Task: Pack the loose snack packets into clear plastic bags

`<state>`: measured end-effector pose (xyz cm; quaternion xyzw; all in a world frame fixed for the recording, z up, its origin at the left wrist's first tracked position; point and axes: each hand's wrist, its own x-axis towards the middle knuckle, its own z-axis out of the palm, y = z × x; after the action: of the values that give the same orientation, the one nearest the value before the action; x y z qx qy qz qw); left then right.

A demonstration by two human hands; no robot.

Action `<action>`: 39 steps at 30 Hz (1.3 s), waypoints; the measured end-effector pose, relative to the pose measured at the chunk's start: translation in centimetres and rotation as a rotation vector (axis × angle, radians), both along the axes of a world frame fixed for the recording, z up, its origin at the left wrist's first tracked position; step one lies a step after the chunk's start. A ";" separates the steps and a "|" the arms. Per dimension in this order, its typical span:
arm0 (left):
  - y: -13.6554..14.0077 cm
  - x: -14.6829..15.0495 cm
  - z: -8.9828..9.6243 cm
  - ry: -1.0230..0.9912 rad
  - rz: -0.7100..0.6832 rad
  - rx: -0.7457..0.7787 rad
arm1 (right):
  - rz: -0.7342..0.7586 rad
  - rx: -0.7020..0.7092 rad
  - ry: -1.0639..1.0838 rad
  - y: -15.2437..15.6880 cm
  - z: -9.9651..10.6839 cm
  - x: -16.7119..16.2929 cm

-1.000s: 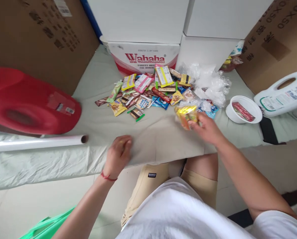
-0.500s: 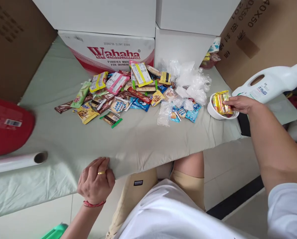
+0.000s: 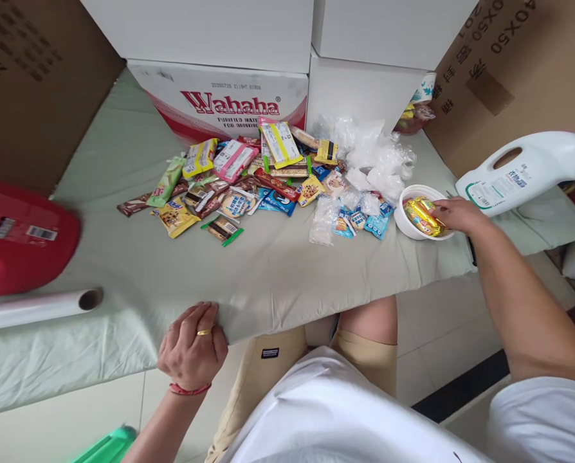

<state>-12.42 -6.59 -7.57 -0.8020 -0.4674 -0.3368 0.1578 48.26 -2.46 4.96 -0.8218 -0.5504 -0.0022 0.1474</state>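
Observation:
My right hand (image 3: 458, 215) reaches over the rim of a white bowl (image 3: 402, 222) at the right end of the table. Its fingers are closed on a shiny yellow snack pack (image 3: 421, 217) inside the bowl; the fingertips are partly hidden. My left hand (image 3: 195, 341) rests at the table's front edge, fingers curled together with nothing visible in them. A pile of wrapped snacks (image 3: 234, 202) lies across the middle, with yellow, pink, blue and brown wrappers. Beside the bowl, crumpled clear plastic bags (image 3: 372, 154) lie against the pile.
A Wahaha water carton (image 3: 220, 96) and white boxes (image 3: 365, 90) stand behind the pile. To the right, a white detergent bottle (image 3: 523, 170) lies tilted near a brown cardboard box (image 3: 533, 71). On the left are a red container (image 3: 24, 247) and a plastic film roll (image 3: 36, 312).
My right hand has lowered the yellow pack from near the rim to deeper in the bowl. My left hand stays at the table edge. The view has shifted slightly.

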 end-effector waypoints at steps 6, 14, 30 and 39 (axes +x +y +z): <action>0.1 0.1 -0.3 -0.017 0.017 0.058 | 0.003 -0.096 -0.236 0.1 -1.3 2.2; 0.2 0.2 -0.1 -0.024 0.000 0.078 | 0.235 0.148 -0.200 4.5 1.2 -4.9; -1.6 1.6 3.1 -0.530 -0.025 -0.364 | 0.583 0.030 0.278 5.8 -4.0 -21.8; -0.8 12.4 6.8 -1.486 -0.360 -1.340 | 0.139 0.038 1.302 -4.7 -4.9 -33.7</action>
<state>-0.03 -7.38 -0.72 -0.3715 -0.4123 -0.4373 -0.7077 14.55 -7.16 0.04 -0.6149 -0.4005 0.4954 0.4649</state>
